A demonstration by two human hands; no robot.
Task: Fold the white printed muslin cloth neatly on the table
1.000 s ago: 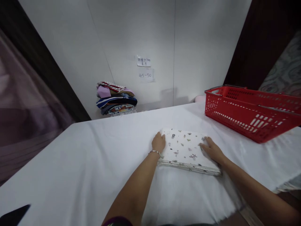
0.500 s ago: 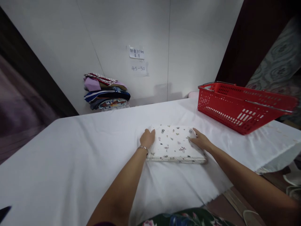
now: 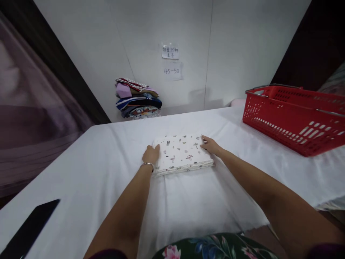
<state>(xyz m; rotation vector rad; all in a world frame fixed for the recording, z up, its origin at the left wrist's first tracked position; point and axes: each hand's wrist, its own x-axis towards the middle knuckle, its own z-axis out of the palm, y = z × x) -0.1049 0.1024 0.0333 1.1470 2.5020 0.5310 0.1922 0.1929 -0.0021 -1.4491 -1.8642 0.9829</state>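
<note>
**Folded printed cloth, mid-table, a hand at each side**

Folded cloth [image 3: 183, 153]: white, squared into a flat rectangular pad, several layers showing along the near edge. The top face is scattered with small dark and reddish motifs, too small to make out. It lies flat on the white-covered table [image 3: 107, 180], about mid-width, turned slightly askew to the table's near edge.

Left hand [image 3: 151, 154]: set against the cloth's left edge, fingers bent over it. Whether they pinch the layers or only press on them, cannot tell. Thin bracelet [image 3: 147, 164] at the wrist.

Right hand [image 3: 211, 145]: at the right far corner, fingers stretched out and lying on the cloth, nothing clasped.

Around it: a red basket [image 3: 293, 111] of slotted plastic with metal handles sits on the table's right side, well apart from the cloth. A stack of folded fabrics [image 3: 138, 103] in mixed colours stands at the wall beyond the far edge. Two paper notes [image 3: 170, 52] are stuck on the wall above. A dark flat object [image 3: 29, 226] lies at the near left corner.
</note>
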